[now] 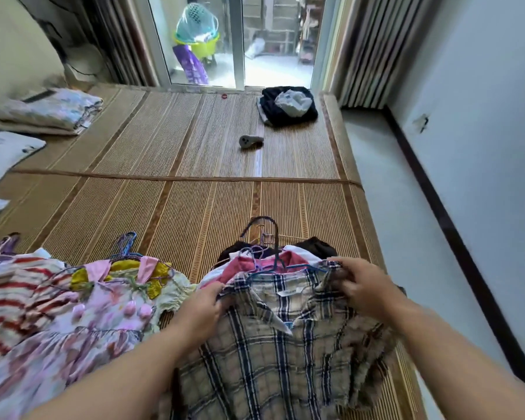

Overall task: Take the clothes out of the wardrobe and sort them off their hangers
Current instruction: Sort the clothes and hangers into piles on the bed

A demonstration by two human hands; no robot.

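Observation:
A beige and navy plaid shirt lies on top of a pile of hung clothes on the bamboo mat, still on a blue hanger. My left hand grips the shirt's left shoulder. My right hand grips its right shoulder by the hanger's end. Pink, white and dark garments lie under it, their hanger hooks pointing away from me. To the left lies a second pile: a pink floral dress and a red striped top on hangers.
Folded bedding and a pillow sit at the far left. A dark garment bundle and a small grey device lie further up the mat. Beyond is a glass door; a bare floor strip runs along the right wall.

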